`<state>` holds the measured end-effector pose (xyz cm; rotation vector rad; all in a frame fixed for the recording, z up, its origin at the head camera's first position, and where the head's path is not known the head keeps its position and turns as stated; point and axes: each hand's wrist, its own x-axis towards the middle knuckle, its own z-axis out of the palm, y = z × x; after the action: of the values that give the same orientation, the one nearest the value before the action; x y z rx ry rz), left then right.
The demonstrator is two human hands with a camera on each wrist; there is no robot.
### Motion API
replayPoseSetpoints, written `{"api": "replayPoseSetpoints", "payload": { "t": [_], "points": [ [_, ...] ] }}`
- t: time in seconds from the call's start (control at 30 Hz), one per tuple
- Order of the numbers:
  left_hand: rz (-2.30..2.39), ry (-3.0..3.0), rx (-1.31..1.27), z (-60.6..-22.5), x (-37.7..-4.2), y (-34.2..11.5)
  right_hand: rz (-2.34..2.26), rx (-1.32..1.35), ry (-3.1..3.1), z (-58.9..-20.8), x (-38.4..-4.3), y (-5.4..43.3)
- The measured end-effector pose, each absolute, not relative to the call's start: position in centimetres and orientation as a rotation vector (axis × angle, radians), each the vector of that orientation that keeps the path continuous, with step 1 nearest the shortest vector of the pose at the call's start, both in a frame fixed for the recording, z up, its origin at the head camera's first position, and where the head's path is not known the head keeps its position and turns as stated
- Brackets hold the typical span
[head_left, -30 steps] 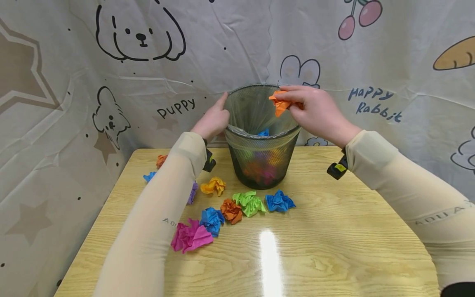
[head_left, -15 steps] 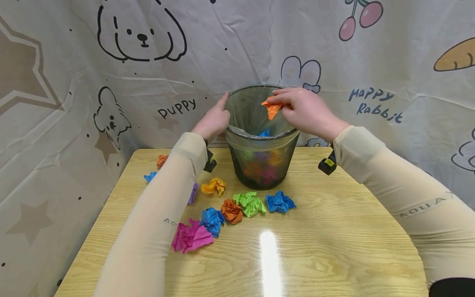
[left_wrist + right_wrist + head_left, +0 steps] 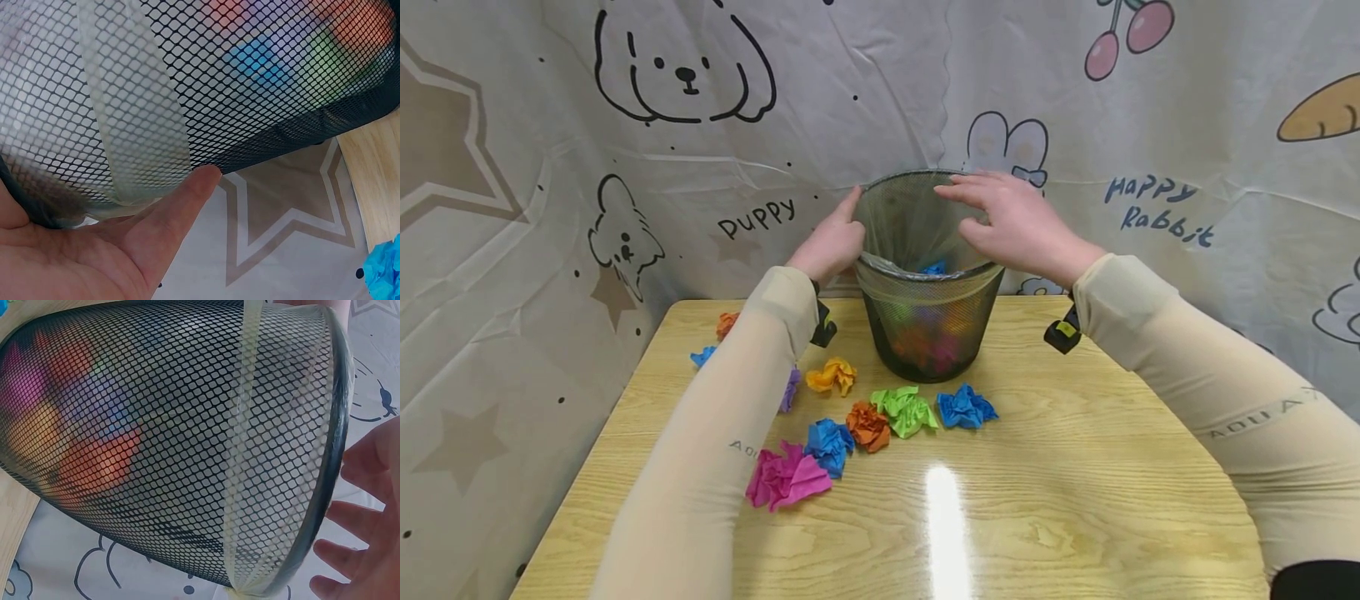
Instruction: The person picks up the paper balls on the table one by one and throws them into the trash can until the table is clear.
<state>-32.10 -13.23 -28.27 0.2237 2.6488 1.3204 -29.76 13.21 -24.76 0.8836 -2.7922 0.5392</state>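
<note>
Released paper: orange; pinched in the right hand (image 3: 1015, 221) half a second ago, now out of its fingers. Which orange patch inside the bin (image 3: 887, 312) it is, if any, I cannot tell.
Right hand: fingers parted from the thumb, gripping nothing, over the right side of the bin's mouth, right of centre in the head view; in the right wrist view its fingertips show beside the rim at the right edge.
Left hand (image 3: 833, 242): same spot as before, at the bin's left side; thumb and index look straight, the thumb against the mesh. Its other fingers are mostly hidden.
Bin: upright at frame centre, black mesh, with a clear liner (image 3: 895, 218) folded over the rim.
Inside: a blue scrap (image 3: 934, 267) seen through the mouth; blurred orange, pink, purple and green through the mesh.
Front row: dark blue paper (image 3: 967, 407) just right of green paper (image 3: 905, 412), below centre; then, toward lower left, rust paper (image 3: 868, 427), blue paper (image 3: 829, 447) and pink paper (image 3: 786, 477), close together.
Left of bin: yellow paper (image 3: 832, 377); purple paper (image 3: 790, 389), partly behind the left sleeve (image 3: 700, 450).
Far left: small blue paper (image 3: 703, 357) below red-orange paper (image 3: 727, 325).
Table (image 3: 1075, 467): pale wood, glare at bottom centre.
Backdrop (image 3: 865, 83): printed cloth across the top.
</note>
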Motion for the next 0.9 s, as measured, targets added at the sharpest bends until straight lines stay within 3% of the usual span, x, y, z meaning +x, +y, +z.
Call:
{"api": "replayPoseSetpoints", "payload": {
  "t": [0.9],
  "points": [
    [1.323, 2.638, 0.217, -28.4, -32.2, -13.3, 0.275, 1.069, -2.66, -26.4, -26.3, 14.5]
  ]
}}
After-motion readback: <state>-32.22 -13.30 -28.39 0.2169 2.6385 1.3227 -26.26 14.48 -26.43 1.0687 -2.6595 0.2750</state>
